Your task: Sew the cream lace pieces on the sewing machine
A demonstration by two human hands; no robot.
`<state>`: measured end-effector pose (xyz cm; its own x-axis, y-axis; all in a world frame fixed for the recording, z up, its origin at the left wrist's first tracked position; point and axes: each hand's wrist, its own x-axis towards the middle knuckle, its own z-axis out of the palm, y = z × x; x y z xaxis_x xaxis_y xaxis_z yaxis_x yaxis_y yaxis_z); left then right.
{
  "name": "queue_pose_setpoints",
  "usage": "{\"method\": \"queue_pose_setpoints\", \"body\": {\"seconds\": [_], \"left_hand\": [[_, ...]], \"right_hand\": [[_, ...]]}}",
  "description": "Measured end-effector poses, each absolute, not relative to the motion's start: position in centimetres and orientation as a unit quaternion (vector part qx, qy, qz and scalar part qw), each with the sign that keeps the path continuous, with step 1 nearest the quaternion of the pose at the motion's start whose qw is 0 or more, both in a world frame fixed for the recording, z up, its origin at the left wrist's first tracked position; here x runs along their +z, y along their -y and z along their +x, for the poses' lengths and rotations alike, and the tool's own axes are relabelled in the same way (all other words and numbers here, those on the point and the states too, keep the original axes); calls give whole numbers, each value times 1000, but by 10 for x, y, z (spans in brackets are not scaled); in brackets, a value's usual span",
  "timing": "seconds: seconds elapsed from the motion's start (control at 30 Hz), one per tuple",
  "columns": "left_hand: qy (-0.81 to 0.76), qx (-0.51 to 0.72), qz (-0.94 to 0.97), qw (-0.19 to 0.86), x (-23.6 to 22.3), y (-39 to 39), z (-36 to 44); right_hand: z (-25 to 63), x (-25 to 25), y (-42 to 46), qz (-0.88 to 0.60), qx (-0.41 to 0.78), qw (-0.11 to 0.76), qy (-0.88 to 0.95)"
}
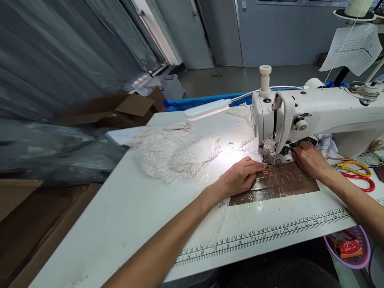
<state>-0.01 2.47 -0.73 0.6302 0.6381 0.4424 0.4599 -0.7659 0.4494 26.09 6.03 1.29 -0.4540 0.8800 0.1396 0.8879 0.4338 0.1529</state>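
A white sewing machine (318, 108) stands at the right, its lamp lighting the needle area. My left hand (241, 177) rests palm down beside the presser foot (264, 158), fingers bent and drawn together; what is at the fingertips is too small to make out. White lace fabric (180, 154) lies heaped to the left of the machine, and part of it trails beneath my left wrist. My right hand (309, 158) is closed, with its fingertips at the small round metal parts and bobbins (283, 157) right of the needle. Its fingers partly hide what they touch.
Brown tape (285, 184) covers the machine bed. Yellow-handled scissors (354, 165) and red-handled scissors (361, 183) lie at the right. A printed ruler (258, 239) runs along the front edge. Below hangs a purple basket (363, 256). Cardboard boxes (135, 105) stand beyond the table.
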Motion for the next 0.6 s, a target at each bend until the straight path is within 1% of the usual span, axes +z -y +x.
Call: {"method": "queue_pose_setpoints", "body": {"seconds": [0.07, 0.13, 0.2, 0.23, 0.27, 0.33, 0.37, 0.43, 0.53, 0.6], "left_hand": [[-351, 345, 847, 201, -7, -25, 4], [-392, 367, 804, 254, -6, -27, 7], [-421, 375, 772, 293, -5, -29, 9], [-430, 375, 761, 309, -5, -30, 9], [-436, 374, 752, 324, -6, -31, 8], [-439, 372, 735, 360, -7, -32, 7], [-438, 371, 724, 382, -8, -32, 7], [-439, 373, 697, 428, -8, -32, 6], [-450, 375, 651, 484, -6, -32, 6], [-462, 368, 627, 508, -4, -33, 6]], "right_hand": [[263, 14, -61, -516, -108, 70, 847], [265, 16, -56, -513, -96, 162, 837], [265, 17, -45, -515, -29, 255, 818], [265, 18, -37, -518, 33, 283, 807], [263, 17, -28, -526, 115, 290, 791], [259, 16, -10, -528, 278, 253, 761], [256, 15, -4, -514, 302, 241, 766], [248, 12, 4, -488, 262, 212, 806], [233, 6, -1, -485, 108, 179, 849], [221, 3, -10, -499, 34, 153, 852]]}}
